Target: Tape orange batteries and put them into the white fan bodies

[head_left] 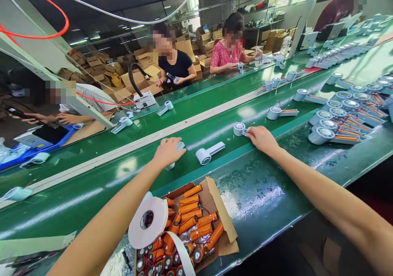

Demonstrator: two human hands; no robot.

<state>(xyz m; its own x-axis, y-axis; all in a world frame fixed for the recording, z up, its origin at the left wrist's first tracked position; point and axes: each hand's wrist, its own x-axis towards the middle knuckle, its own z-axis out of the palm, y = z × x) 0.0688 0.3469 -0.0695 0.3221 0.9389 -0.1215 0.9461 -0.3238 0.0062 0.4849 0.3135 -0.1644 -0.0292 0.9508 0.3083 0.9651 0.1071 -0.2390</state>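
My left hand point(167, 151) reaches over the green conveyor belt, its fingers curled round a pale handheld fan point(181, 145) that it mostly covers. To the right, my right hand point(263, 140) is closed on the handle end of another grey handheld fan point(239, 129), whose round head and a thin wire show beyond the fingers. Between the two hands a third fan body point(204, 156) lies on the belt, its open-channel handle pointing right. Nearer to me stands a cardboard box point(225, 214) of orange cylindrical batteries point(189, 207) with wires. A roll of white tape point(135, 225) rests on its left side.
Several fan bodies with orange batteries in their handles point(322, 134) crowd the metal ledge at right. More fans point(274, 112) lie along the belt point(123, 186). Across it, co-workers point(175, 65) sit, one holding a fan. A white machine point(145, 100) stands opposite.
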